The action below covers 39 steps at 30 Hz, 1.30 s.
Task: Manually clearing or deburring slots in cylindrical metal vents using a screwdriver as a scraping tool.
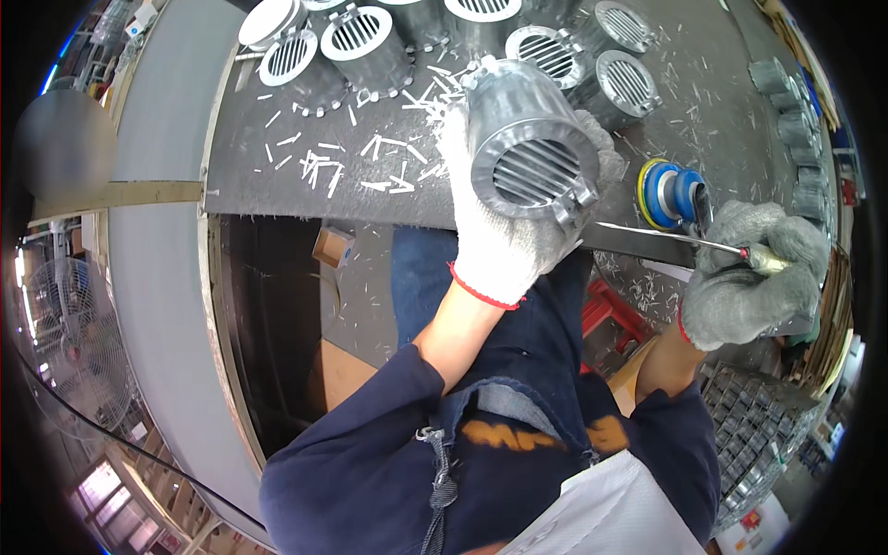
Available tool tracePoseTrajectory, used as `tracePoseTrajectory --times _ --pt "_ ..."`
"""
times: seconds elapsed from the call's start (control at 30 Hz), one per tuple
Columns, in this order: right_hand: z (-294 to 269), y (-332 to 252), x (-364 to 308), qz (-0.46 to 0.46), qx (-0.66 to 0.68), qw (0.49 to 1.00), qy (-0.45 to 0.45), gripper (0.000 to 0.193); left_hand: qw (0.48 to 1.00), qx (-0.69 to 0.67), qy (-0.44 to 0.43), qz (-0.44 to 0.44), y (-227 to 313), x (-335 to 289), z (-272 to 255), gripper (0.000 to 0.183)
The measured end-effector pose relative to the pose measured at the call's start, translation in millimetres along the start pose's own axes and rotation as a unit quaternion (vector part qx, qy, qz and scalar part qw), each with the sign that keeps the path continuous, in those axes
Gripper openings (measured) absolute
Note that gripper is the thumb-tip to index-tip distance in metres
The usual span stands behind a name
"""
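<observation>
My left hand (504,240), in a white knit glove with a red cuff, is closed around a silver metal cylinder (523,111) above the near edge of the dark table. The cylinder is tilted so its slotted grille end faces me, with a small lug on the rim. My right hand (754,287), in a greyed glove, grips the yellowish handle of a screwdriver (680,238). Its long thin shaft points left, and the tip is close to the cylinder's lug; whether they touch I cannot tell.
Several similar grille-ended cylinders (365,46) stand along the back of the table (250,190). Thin white slivers (319,166) are scattered over it. A blue round sander-like tool (661,192) lies to the right. Below are a red stool (615,314) and stacked metal parts (754,435).
</observation>
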State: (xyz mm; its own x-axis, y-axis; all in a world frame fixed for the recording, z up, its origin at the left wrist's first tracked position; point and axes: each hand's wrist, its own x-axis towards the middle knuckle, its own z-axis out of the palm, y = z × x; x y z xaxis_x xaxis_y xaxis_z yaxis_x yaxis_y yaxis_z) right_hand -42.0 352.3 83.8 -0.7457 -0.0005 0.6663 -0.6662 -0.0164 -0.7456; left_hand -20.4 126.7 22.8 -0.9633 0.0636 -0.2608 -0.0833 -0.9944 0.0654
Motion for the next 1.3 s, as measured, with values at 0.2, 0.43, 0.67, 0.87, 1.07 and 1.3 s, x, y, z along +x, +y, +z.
tracePoseTrajectory --times 0.2,0.43,0.67,0.87,1.07,1.3 --pt "-5.7 25.9 -26.3 0.007 -0.306 0.948 0.089 0.084 0.993 0.06 0.099 0.023 10.3 -11.5 17.7 0.079" --pt "-18.4 24.9 -29.3 0.052 -0.26 0.964 0.026 0.081 0.989 0.079 0.125 0.001 20.2 -14.4 23.5 0.071" --pt "-8.9 38.5 -35.5 0.034 0.076 0.993 0.081 0.056 0.995 0.052 0.086 -0.01 16.2 -14.2 20.8 0.065" --pt "30.9 18.7 -9.3 0.042 0.064 0.997 -0.029 0.042 0.989 0.095 0.104 0.034 11.2 -18.6 25.5 0.062" --pt "59.0 -15.1 16.1 0.023 -0.172 0.959 -0.226 0.03 0.989 0.099 0.083 0.071 7.9 -13.5 22.8 0.061" --pt "62.4 -14.3 28.3 -0.081 0.046 0.992 -0.088 0.054 0.986 0.125 0.081 0.069 18.9 -14.7 16.3 0.065"
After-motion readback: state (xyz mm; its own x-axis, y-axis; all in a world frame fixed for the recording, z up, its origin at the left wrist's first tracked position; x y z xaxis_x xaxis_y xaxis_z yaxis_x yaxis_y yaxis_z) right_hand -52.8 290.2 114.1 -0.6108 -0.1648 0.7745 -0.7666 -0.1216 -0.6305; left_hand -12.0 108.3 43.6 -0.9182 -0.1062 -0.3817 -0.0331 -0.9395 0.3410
